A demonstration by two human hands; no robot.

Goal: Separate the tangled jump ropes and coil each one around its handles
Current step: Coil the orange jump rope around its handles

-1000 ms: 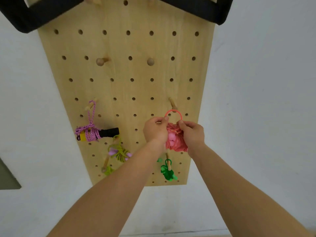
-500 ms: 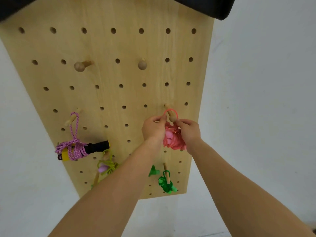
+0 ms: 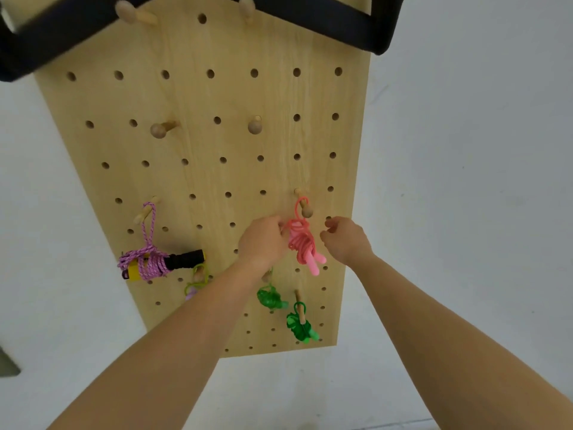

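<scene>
A coiled pink jump rope [image 3: 303,243] hangs by its loop from a wooden peg [image 3: 306,209] on the pegboard [image 3: 217,169]. My left hand [image 3: 263,240] touches the bundle's left side, its fingertips hidden behind the hand. Just right of the rope, my right hand [image 3: 344,240] hovers with loosely curled fingers and holds nothing. A purple rope [image 3: 145,259] coiled on black and yellow handles hangs from a peg at the left. Two green coiled ropes [image 3: 299,327] hang lower down, and a yellow-green one [image 3: 195,283] shows partly behind my left forearm.
Bare pegs [image 3: 254,125] stick out of the board higher up. A black strap [image 3: 325,20] crosses the top of the view. White wall surrounds the board on both sides.
The pink rope's loop has gone over the peg and the bundle now hangs from it. My right hand has let go and drawn back to the right.
</scene>
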